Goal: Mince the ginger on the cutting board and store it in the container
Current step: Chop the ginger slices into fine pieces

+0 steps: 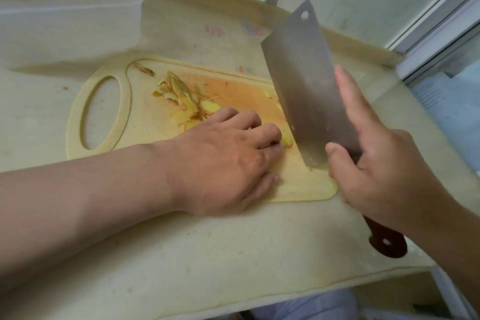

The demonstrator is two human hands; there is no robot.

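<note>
l grip (pixel 228 158) pins ginger (pixel 287 138), r grip (pixel 381 171) holds cleaver (pixel 306 80).

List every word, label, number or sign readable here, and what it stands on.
No text here can be read.
Faint pink and blue marks on the counter behind the board: too blurred to read.
On the cleaver and the container: no lettering shows.
</note>
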